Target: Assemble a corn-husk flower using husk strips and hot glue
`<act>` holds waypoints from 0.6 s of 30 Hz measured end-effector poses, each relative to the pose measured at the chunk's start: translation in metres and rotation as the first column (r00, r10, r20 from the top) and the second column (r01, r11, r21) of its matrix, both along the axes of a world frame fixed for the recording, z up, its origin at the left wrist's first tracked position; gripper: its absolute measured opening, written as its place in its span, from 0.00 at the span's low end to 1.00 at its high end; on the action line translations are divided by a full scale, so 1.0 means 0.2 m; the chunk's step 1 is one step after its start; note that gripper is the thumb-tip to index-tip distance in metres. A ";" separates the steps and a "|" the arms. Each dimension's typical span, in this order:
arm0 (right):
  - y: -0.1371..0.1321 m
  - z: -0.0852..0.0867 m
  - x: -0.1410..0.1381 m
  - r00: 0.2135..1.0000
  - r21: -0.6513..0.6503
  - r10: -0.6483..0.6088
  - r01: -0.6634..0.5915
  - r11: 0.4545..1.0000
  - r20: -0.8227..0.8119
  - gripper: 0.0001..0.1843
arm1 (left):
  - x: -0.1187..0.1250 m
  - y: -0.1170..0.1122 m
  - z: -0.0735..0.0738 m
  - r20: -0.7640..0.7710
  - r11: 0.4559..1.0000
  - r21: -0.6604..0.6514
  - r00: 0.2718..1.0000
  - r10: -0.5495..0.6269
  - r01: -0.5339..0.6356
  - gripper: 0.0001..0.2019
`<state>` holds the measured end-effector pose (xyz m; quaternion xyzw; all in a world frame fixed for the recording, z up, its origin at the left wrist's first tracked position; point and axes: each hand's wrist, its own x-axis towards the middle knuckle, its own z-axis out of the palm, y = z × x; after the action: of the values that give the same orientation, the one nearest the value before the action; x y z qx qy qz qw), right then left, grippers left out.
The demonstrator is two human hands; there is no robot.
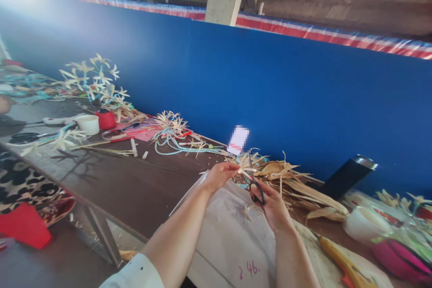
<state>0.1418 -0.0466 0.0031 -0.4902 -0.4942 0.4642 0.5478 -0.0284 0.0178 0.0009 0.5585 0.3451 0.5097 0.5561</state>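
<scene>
One pale flower (pixel 247 169), above the bench (pixel 158 191), pinched in the person's left hand (pixel 221 175). One pair of black-handled scissors (pixel 258 193), held in the right hand (pixel 274 204), close to the flower; dried husks (pixel 286 169) heaped nearby.

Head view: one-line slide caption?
Left hand holds a pale flower; right hand holds black-handled scissors beside it, dried strips nearby.

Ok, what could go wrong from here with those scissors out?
The scissors in the right hand sit close to the left hand, so a slip might nick a finger. The pale flower piece has thin petals that could be snipped by accident. The yellow tool lies beside the right forearm, which might knock it.
</scene>
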 end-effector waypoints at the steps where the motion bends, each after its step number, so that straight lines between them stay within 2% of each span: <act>1: 0.00 0.00 0.00 1.000 -0.003 -0.005 0.005 1.000 -0.006 0.22 | 0.00 0.00 0.00 0.003 1.000 -0.009 1.000 0.000 0.000 0.18; 5: 0.02 -0.02 0.02 0.998 0.008 -0.044 0.045 0.999 -0.040 0.23 | 0.00 0.00 0.01 0.036 1.000 -0.020 0.999 -0.017 0.017 0.18; 9: 0.01 -0.01 0.03 0.994 -0.029 -0.073 0.071 0.997 -0.083 0.24 | -0.01 0.01 0.01 0.089 0.998 0.056 0.996 -0.026 0.021 0.16; 14: -0.02 0.01 0.04 0.991 -0.053 0.068 -0.074 0.996 -0.115 0.25 | -0.02 0.02 0.00 0.163 0.994 0.108 0.986 -0.026 0.008 0.15; 18: -0.04 0.02 0.04 0.983 -0.053 0.158 -0.163 0.985 -0.098 0.23 | -0.03 0.02 0.01 0.210 0.995 0.101 0.977 -0.029 0.008 0.14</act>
<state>0.1498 -0.0536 0.0068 -0.4426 -0.4915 0.5442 0.5161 -0.0339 0.0223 0.0035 0.5314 0.2532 0.5773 0.5659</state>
